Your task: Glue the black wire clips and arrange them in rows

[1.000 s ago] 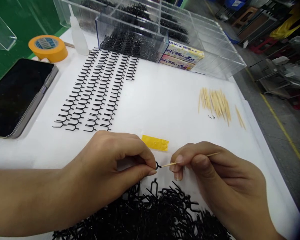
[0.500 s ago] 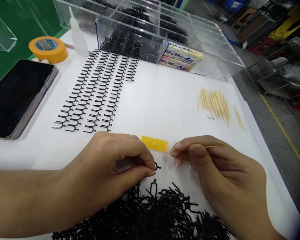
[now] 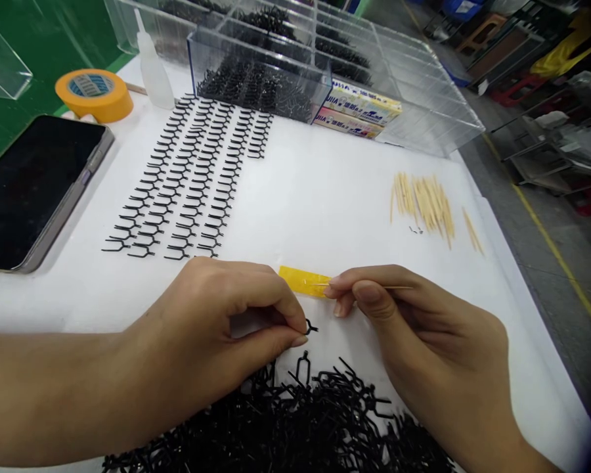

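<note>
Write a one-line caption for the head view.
Left hand pinches a small black forked piece; right hand holds a toothpick, its tip over a strip of yellow tape.

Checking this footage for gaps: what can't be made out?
Head view:
Black forked clip: held end hidden by the left hand.
Tangled black clip heap: cut off by the bottom edge.
Tiny black bits beside the wooden toothpicks: too small to identify.

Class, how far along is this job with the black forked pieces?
Done: rows of black forked pieces. In hand: one piece pinched by the left hand, a toothpick in the right hand, tip over the yellow tape. Left: the loose heap.
</note>
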